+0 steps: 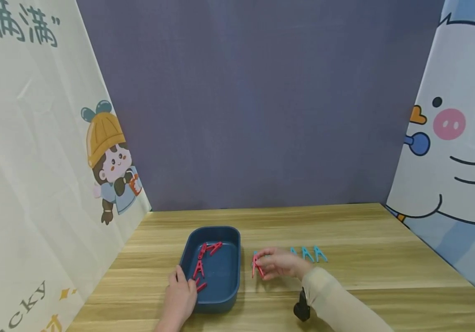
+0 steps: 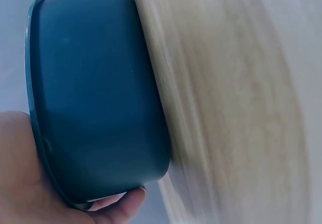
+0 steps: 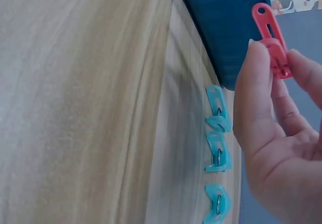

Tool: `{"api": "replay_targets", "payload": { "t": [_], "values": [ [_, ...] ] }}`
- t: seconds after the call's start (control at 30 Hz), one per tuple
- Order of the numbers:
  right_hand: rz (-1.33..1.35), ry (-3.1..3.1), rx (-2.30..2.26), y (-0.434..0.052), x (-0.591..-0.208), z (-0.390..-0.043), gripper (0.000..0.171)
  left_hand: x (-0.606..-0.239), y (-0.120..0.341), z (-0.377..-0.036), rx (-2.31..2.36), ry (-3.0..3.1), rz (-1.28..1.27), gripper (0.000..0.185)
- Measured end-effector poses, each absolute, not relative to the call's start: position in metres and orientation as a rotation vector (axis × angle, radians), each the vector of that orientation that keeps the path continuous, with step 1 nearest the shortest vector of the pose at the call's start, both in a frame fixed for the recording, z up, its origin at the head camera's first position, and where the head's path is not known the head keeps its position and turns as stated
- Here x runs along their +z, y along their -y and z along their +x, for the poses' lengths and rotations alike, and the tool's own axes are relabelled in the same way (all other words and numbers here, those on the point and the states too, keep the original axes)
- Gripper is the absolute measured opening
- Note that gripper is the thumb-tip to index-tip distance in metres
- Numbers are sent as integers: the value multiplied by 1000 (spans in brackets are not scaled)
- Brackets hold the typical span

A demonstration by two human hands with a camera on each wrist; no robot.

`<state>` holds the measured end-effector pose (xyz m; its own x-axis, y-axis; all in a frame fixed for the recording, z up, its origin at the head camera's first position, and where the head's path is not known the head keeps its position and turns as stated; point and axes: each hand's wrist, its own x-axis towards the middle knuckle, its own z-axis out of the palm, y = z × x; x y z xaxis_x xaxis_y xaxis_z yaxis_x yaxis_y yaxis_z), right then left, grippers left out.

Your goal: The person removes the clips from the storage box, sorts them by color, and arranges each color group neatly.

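My left hand grips the near left rim of a dark blue plastic tub. In the left wrist view that hand wraps the end of the tub, its thumb and fingers on either side of the wall. Several red clothespins lie inside, mostly along the tub's left side. To the right of the tub, my right hand pinches one red clothespin between thumb and fingertips, held above the table. Light blue clothespins stand in a row on the table below and beside this hand, some hidden behind it.
The wood-grain table is backed by a dark grey-blue curtain. Printed cartoon panels stand on the left and right. A small black object hangs under the right wrist.
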<state>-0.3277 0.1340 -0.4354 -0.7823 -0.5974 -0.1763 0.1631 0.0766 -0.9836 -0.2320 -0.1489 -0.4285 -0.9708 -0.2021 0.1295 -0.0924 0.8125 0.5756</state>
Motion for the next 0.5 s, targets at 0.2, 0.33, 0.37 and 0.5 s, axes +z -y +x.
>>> {"api": "replay_targets", "payload": {
  "t": [0.2,0.33,0.37,0.5],
  "values": [
    [-403,-1857,-1733,-133,-440,-324,24,-428,151,-232,-890,2796,224,58],
    [-395,-1896,-1696,-132,-443,-321,21,-428,152,-232,-891,2784,220,56],
    [-400,-1910,-1684,-131,-444,-321,21,-428,153,-233,-888,2783,219,56],
    [-424,-1989,-1615,-129,-445,-317,20,-428,153,-233,-862,2778,220,54]
  ]
}}
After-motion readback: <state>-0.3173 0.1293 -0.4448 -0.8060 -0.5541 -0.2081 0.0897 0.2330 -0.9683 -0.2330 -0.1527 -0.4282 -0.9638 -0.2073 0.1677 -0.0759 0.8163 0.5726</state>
